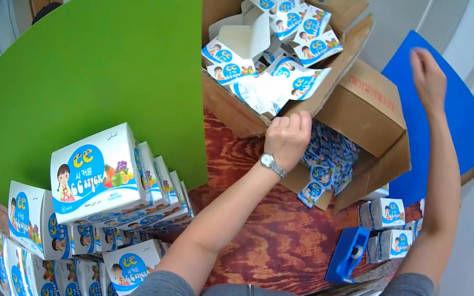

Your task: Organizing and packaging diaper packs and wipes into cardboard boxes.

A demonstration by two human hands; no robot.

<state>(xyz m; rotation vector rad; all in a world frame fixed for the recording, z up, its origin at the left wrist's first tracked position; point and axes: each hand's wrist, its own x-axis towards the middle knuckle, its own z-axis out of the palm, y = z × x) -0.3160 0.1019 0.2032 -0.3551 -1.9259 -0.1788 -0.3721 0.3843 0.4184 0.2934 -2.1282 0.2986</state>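
A person in grey sleeves leans over a red wood-grain worktop (290, 245), both arms stretched toward the far side. The left hand (287, 136), a metal watch on its wrist, is curled into a fist at the near rim of a large open cardboard box (237, 110), its fingers closed on the corner of a flat unfolded carton blank (288, 84) (white and blue, printed with a cartoon child). The blank lies tilted across the box's near right corner, its long axis running from the hand up and away toward the far right. The box holds a loose heap of the same blanks, lying at all angles, some showing their plain white backs.

Just right of it, a second cardboard box (367, 116) lies tipped on its side, its mouth facing the near edge, small blue-and-white packets (326, 160) spilling from it onto the worktop.

The right hand (427, 76) is raised far right over a blue board (471, 134); whether its fingers are spread or closed cannot be told.

At near left, assembled cartons (98, 172) stand in rows in front of a green board (88, 60). A blue tape dispenser (347, 254) sits at near right beside more made-up cartons (389, 212).
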